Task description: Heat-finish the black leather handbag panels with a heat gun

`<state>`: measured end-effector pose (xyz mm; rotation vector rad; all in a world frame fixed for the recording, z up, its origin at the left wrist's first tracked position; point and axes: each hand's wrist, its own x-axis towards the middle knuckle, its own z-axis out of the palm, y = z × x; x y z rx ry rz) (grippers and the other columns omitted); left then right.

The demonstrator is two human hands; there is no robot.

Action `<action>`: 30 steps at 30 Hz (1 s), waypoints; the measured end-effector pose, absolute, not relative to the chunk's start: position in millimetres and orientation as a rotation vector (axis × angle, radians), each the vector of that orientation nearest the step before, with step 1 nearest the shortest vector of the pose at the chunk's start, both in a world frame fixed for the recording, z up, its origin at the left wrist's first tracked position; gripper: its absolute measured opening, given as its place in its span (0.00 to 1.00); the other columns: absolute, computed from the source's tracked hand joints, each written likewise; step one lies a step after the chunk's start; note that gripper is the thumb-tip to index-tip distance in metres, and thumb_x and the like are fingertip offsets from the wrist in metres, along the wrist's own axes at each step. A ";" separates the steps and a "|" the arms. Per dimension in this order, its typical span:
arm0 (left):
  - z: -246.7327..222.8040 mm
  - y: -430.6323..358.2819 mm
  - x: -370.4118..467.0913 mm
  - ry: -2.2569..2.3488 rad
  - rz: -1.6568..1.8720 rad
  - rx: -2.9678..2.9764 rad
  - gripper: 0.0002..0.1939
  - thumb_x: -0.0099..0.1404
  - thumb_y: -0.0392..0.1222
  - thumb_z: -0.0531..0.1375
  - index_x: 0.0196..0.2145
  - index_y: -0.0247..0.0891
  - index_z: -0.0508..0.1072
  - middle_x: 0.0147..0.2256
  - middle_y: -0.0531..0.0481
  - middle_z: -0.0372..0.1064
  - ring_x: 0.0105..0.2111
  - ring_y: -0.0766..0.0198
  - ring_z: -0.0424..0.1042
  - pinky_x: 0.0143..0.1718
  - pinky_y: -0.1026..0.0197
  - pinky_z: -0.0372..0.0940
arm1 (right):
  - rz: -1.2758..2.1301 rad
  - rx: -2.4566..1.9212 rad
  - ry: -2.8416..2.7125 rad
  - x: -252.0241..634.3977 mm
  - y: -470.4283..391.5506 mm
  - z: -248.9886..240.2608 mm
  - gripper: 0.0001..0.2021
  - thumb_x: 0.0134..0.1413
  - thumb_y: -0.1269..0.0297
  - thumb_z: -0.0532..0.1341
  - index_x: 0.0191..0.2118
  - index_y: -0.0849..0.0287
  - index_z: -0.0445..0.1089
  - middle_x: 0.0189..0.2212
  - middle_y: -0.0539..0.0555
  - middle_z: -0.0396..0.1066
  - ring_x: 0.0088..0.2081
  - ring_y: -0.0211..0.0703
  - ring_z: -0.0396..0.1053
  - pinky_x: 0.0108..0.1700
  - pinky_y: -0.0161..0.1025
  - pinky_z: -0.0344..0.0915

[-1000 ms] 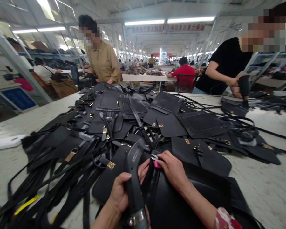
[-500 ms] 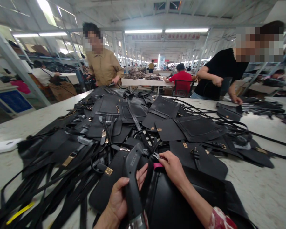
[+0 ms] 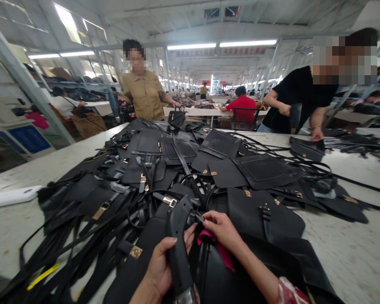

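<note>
My left hand (image 3: 161, 266) is closed around a black, curved handheld tool (image 3: 179, 236), upright in front of me, its thumb along the side. Close by on the right, my right hand (image 3: 221, 230) pinches a small, pointed metal piece (image 3: 200, 218) between thumb and fingertips; its kind is hard to make out. A magenta cloth (image 3: 223, 255) hangs below the right fingers, over a black leather bag (image 3: 240, 274). Beside the tool lies a black bag flap with a gold clasp (image 3: 136, 252). Another black bag (image 3: 262, 215) rests just beyond the right hand.
Black bag parts and straps (image 3: 190, 156) are heaped over the pale table (image 3: 345, 253). A white device (image 3: 14, 196) and a yellow strip (image 3: 43, 276) lie at left. Across the table stand a person in tan (image 3: 145, 95) and one in black (image 3: 304, 93).
The magenta cloth now hangs further down and shows more. My right hand has shifted slightly left and down. Across the table, the tan-dressed person has straightened and holds up a small black bag.
</note>
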<state>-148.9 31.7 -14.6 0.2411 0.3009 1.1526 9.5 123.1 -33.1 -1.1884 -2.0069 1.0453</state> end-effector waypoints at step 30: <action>-24.2 46.1 -149.7 0.331 1.174 0.194 0.14 0.48 0.37 0.52 0.29 0.27 0.72 0.55 0.37 0.55 0.59 0.51 0.40 0.59 0.55 0.38 | 0.683 -1.231 -2.259 25.0 137.4 -28.9 0.08 0.54 0.70 0.53 0.32 0.56 0.69 0.30 0.50 0.67 0.35 0.39 0.66 0.37 0.34 0.59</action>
